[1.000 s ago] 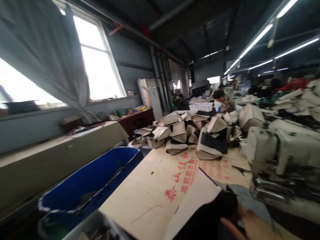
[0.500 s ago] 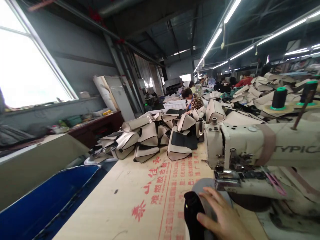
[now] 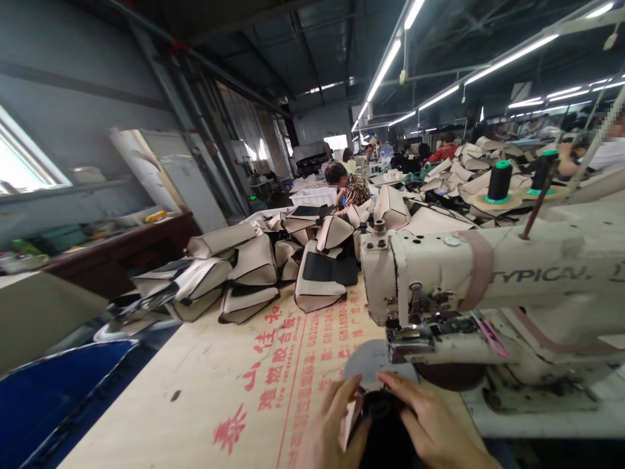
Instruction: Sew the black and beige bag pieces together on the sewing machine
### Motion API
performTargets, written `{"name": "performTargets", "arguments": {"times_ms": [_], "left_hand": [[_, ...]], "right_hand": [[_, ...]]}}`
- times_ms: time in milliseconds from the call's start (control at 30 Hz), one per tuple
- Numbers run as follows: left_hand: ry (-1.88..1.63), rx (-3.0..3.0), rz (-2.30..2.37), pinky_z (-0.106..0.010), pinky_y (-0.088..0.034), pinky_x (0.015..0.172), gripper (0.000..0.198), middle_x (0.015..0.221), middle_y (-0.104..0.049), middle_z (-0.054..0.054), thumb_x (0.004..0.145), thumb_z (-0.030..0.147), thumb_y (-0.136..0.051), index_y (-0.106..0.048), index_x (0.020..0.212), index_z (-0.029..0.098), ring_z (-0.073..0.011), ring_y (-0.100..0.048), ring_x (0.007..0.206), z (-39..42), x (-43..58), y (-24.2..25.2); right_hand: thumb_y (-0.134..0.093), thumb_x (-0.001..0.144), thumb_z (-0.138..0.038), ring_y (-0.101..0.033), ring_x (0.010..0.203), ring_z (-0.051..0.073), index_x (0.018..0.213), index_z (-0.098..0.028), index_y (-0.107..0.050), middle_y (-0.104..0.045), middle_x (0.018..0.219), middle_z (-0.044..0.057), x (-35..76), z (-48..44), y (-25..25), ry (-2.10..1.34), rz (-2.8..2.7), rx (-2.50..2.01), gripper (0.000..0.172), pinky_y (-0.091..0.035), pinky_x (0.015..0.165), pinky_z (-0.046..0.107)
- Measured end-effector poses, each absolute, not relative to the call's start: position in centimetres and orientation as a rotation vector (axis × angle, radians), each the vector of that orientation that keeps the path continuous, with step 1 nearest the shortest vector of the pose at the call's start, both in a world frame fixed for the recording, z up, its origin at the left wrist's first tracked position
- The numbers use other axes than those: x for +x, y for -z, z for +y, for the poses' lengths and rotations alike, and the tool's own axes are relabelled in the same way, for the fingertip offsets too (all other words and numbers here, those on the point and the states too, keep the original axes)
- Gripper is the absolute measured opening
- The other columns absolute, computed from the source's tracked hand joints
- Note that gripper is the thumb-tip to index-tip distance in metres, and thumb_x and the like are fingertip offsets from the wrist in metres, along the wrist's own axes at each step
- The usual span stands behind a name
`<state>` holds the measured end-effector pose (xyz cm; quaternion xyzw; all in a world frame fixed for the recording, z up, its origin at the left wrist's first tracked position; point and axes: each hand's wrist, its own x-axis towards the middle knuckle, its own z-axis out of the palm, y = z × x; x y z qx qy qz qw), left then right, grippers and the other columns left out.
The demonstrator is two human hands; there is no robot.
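Note:
Low in the head view, my left hand (image 3: pixel 336 423) grips the left edge of a black fabric piece (image 3: pixel 383 430), thumb over it and fingers along its pale side. On the piece's other side my right hand (image 3: pixel 432 420) holds its right edge, fingertips pointing to its far end. The piece's near part runs out of the picture. Just beyond my fingertips lies a rounded grey plate (image 3: pixel 367 366), under the end of a cream sewing machine (image 3: pixel 439 267) marked TYPICAL.
Beige and black sewn covers (image 3: pixel 258 260) are heaped across the far side of the plywood table (image 3: pixel 195 384). A blue bin (image 3: pixel 63 404) stands at left. Black thread cones (image 3: pixel 499 182) rise behind the machine. A person in a patterned top (image 3: pixel 356 190) bends beyond the heap.
My left hand has come into view and taken hold of the black fabric piece's left side. My right hand has closed on its right side. The view has swung right.

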<state>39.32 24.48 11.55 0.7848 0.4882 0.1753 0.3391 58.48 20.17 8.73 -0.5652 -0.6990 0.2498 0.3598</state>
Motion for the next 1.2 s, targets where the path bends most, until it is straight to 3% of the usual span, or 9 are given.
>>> {"name": "performTargets", "arguments": {"times_ms": [133, 300, 467, 533, 667, 800, 900, 1000, 1200], "left_hand": [[-0.461, 2.186, 0.98, -0.024, -0.046, 0.083, 0.026, 0.097, -0.065, -0.003, 0.085, 0.028, -0.045, -0.065, 0.102, 0.028, -0.0171, -0.06, 0.091, 26.7, 40.8, -12.3], [-0.22, 2.082, 0.673, -0.022, -0.046, 0.079, 0.024, 0.096, -0.067, -0.002, 0.085, 0.033, -0.049, -0.068, 0.099, 0.027, -0.0159, -0.061, 0.087, 27.8, 40.9, -15.0], [-0.53, 2.011, 1.098, -0.022, -0.044, 0.059, 0.033, 0.084, -0.067, -0.004, 0.079, 0.041, -0.052, -0.065, 0.096, 0.017, -0.0135, -0.058, 0.067, 31.4, 45.3, -11.3], [-0.514, 2.056, 1.183, -0.021, -0.042, 0.057, 0.03, 0.073, -0.065, -0.002, 0.074, 0.041, -0.057, -0.066, 0.086, 0.015, -0.0135, -0.056, 0.063, 32.7, 47.0, -9.4], [-0.306, 2.083, 1.139, -0.018, -0.029, 0.045, 0.035, 0.046, -0.049, 0.004, 0.08, 0.037, -0.046, -0.059, 0.058, 0.014, -0.0088, -0.046, 0.045, 33.2, 48.0, -8.0], [-0.344, 2.243, 1.207, -0.018, -0.023, 0.045, 0.023, 0.048, -0.044, 0.005, 0.074, 0.026, -0.049, -0.054, 0.055, 0.015, -0.0077, -0.042, 0.047, 32.7, 47.6, -8.1], [-0.41, 2.262, 1.3, -0.018, -0.03, 0.049, 0.009, 0.059, -0.055, 0.003, 0.069, 0.022, -0.053, -0.059, 0.071, 0.016, -0.0094, -0.048, 0.053, 32.6, 47.5, -7.9], [-0.363, 2.229, 1.302, -0.019, -0.036, 0.052, 0.022, 0.066, -0.061, 0.001, 0.067, 0.022, -0.053, -0.061, 0.086, 0.016, -0.0111, -0.053, 0.055, 32.7, 47.8, -7.8], [-0.126, 2.166, 1.21, -0.018, -0.033, 0.042, 0.019, 0.039, -0.05, 0.004, 0.065, 0.016, -0.045, -0.06, 0.052, 0.014, -0.0095, -0.049, 0.039, 35.1, 48.1, -7.7]], "right_hand": [[-0.038, 0.081, -0.012, -0.046, 0.117, 0.017, 0.127, -0.02, -0.048, -0.049, 0.126, 0.002, 60.9, 19.9, -7.7, -0.714, -1.874, -1.323, 0.047, -0.036, 0.1, 0.029], [-0.046, 0.086, -0.022, -0.047, 0.113, 0.017, 0.119, -0.021, -0.054, -0.053, 0.121, 0.005, 62.5, 19.1, -8.4, -0.712, -1.951, -1.323, 0.034, -0.037, 0.098, 0.027], [-0.045, 0.086, -0.02, -0.054, 0.098, 0.017, 0.113, -0.02, -0.056, -0.059, 0.107, 0.006, 62.4, 19.1, -8.5, -0.616, -1.96, -1.428, 0.029, -0.044, 0.087, 0.026], [-0.046, 0.085, -0.019, -0.055, 0.098, 0.018, 0.115, -0.018, -0.055, -0.058, 0.109, 0.006, 62.5, 19.3, -7.7, -0.564, -1.986, -1.427, 0.03, -0.045, 0.087, 0.026], [-0.05, 0.081, -0.011, -0.054, 0.103, 0.016, 0.119, -0.02, -0.051, -0.057, 0.113, 0.005, 62.8, 19.4, -6.0, -0.488, -2.026, -1.374, 0.039, -0.043, 0.09, 0.021], [-0.052, 0.08, -0.011, -0.053, 0.104, 0.016, 0.121, -0.02, -0.049, -0.056, 0.115, 0.005, 62.8, 19.3, -5.3, -0.456, -2.028, -1.348, 0.042, -0.042, 0.091, 0.02], [-0.051, 0.08, -0.01, -0.054, 0.103, 0.015, 0.121, -0.021, -0.048, -0.057, 0.114, 0.004, 62.8, 19.3, -5.0, -0.446, -2.01, -1.346, 0.043, -0.042, 0.091, 0.019], [-0.051, 0.078, -0.008, -0.053, 0.105, 0.015, 0.123, -0.022, -0.047, -0.056, 0.115, 0.004, 62.7, 19.2, -4.8, -0.428, -1.998, -1.352, 0.047, -0.042, 0.092, 0.019], [-0.05, 0.082, -0.011, -0.053, 0.105, 0.014, 0.122, -0.022, -0.048, -0.056, 0.115, 0.004, 62.4, 18.8, -4.8, -0.418, -1.964, -1.402, 0.042, -0.042, 0.092, 0.019]]}}
